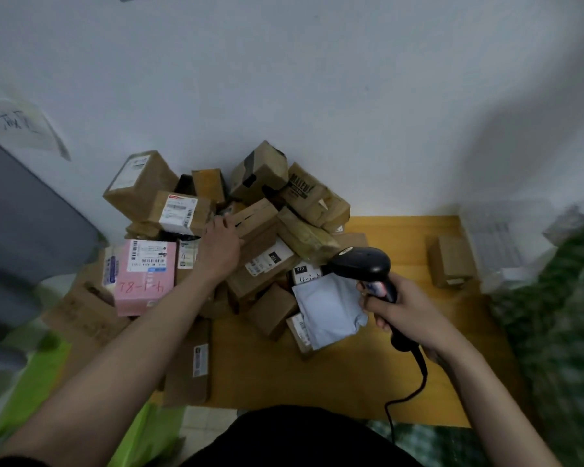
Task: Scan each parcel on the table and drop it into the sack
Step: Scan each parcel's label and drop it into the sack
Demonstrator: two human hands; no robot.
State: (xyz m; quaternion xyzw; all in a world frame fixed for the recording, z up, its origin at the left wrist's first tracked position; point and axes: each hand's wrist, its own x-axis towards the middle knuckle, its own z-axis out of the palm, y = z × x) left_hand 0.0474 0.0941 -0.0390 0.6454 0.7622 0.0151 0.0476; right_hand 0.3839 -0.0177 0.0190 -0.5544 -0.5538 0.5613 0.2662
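The scanner [368, 267] is gripped in the right hand [405, 308], fingers curled round its handle, its head held low and turned toward the pile, so that a label can be read as soon as a parcel is brought before it. Its cable [415, 382] trails back toward the body, clear of the boxes.

The left hand [218, 246] is reached into the middle of the heap of parcels [250, 237], the palm laid against a brown box [257, 219]; the fingertips are hidden behind it, so whether the box is already clasped cannot be told. That box is judged to be the one chosen next, since it sits high and leans loosely (little would have to be shifted to free it).

The parcels are stacked against the wall [317, 96] at the back of the yellow table [401, 365], so nothing can be pushed farther away; anything disturbed is likely to slide forward or sideways. A pink box [146, 274] lies to the left at the table's edge, and a white mailer [331, 308] lies just under the scanner. One small box [450, 261] stands apart on the right.

Bare table is left at the near right, where a lifted parcel could be swung across to the scanner. The green patterned sack [560, 315] is seen blurred along the right side, and green material [41, 375] at the lower left (which of these is meant for the drop cannot be settled).
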